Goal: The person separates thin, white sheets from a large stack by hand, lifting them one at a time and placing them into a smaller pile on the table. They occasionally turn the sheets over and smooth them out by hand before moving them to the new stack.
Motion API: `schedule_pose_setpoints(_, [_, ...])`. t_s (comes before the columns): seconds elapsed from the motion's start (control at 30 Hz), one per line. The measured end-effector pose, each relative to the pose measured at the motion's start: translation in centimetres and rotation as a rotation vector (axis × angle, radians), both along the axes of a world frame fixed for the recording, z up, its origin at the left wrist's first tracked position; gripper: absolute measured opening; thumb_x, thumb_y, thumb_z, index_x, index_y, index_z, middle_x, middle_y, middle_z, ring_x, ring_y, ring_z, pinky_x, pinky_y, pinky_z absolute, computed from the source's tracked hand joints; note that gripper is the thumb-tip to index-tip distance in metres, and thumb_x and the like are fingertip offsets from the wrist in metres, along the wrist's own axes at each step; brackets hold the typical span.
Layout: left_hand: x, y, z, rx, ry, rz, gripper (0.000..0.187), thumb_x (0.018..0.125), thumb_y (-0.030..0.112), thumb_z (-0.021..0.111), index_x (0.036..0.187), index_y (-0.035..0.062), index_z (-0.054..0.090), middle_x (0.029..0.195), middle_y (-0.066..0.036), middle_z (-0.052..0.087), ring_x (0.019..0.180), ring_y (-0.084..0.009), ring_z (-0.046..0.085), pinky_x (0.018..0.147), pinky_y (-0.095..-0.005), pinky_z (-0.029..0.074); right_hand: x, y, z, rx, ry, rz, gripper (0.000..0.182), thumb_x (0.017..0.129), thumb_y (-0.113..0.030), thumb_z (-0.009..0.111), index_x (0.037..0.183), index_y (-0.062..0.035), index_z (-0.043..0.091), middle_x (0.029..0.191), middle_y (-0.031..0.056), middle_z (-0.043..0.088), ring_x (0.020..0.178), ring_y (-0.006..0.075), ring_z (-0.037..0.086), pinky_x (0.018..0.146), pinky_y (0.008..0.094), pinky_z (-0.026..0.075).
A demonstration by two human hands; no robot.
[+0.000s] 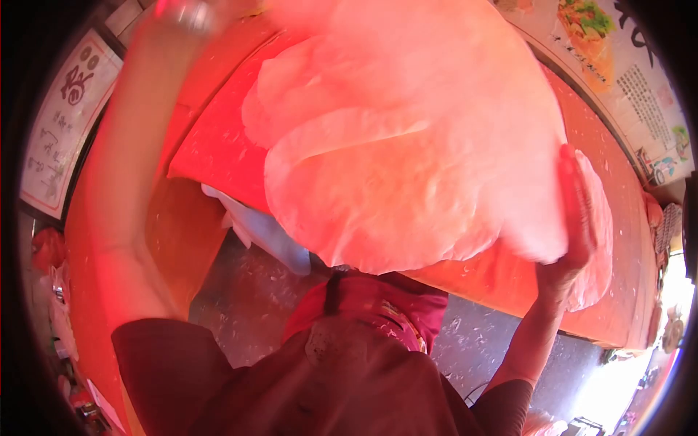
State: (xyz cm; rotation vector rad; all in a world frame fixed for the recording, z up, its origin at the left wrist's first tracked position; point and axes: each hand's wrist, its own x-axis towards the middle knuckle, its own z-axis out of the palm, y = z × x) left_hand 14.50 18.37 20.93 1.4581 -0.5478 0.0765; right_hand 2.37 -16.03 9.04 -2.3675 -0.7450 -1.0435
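Large, thin, round sheets that look like dough point(378, 189) overlap in the middle and upper part of the head view, tinted pink by the light. Blur softens their upper part. My right hand point(576, 211) is at their right edge, its fingers together and pointing up, with sheet on both sides of it; the thumb is hidden. At the top left my left arm is raised, with a band at the wrist. My left hand point(236, 9) is smeared by motion near the top edge, so its fingers cannot be made out.
A red surface point(211, 156) lies under the sheets, with an orange-covered table point(611, 182) around it. A framed sign point(73, 120) stands at the left and a printed poster point(632, 87) at the upper right. White cloth or plastic point(265, 232) hangs below the red surface, above the floor point(240, 305).
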Motion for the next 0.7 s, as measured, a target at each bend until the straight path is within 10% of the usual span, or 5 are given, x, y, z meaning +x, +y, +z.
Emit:
schedule_pose_setpoints(0.3, [-3.9,8.1,-23.6,0.347,0.492,0.288,0.028,0.088,0.021,0.053,0.111,0.0054,0.057,0.111,-0.003,0.055,0.097,-0.01,0.052,0.084,-0.0248,0.041,0.9,1.3,-7.2,-0.237,0.34,0.128,0.038,0.067,0.008,0.052,0.102,-0.0008,0.062,0.107,0.0155,0.061,0.104,0.0303,0.058,0.088,0.039,0.046])
schedule_pose_setpoints(0.53, [-0.4,8.4,-25.5,0.666,0.378,0.353,0.022,0.076,0.021,0.064,0.086,0.0018,0.06,0.081,-0.002,0.057,0.077,-0.0107,0.055,0.065,-0.0247,0.046,11.2,-1.0,-0.3,0.189,0.568,0.25,0.024,0.088,-0.014,0.051,0.104,0.0015,0.06,0.096,0.0183,0.064,0.09,0.0255,0.064,0.072,0.0304,0.05])
schedule_pose_setpoints(0.63, [-0.8,7.0,-24.4,0.835,0.321,0.221,0.018,0.077,0.02,0.065,0.074,0.0037,0.058,0.073,0.0,0.056,0.073,-0.0098,0.055,0.063,-0.0241,0.044,18.3,-2.1,6.5,0.009,0.46,0.161,0.024,0.09,-0.015,0.049,0.106,-0.0002,0.06,0.094,0.0028,0.063,0.089,0.0096,0.054,0.08,0.0254,0.044])
schedule_pose_setpoints(0.7, [-1.2,6.9,-23.1,0.439,0.309,0.239,0.019,0.079,0.021,0.064,0.075,0.005,0.056,0.074,-0.002,0.056,0.071,-0.0109,0.056,0.061,-0.0257,0.046,19.0,-0.9,11.2,0.046,0.253,0.195,0.026,0.091,-0.016,0.048,0.107,0.0001,0.059,0.095,0.0026,0.063,0.088,0.0097,0.056,0.08,0.0254,0.044])
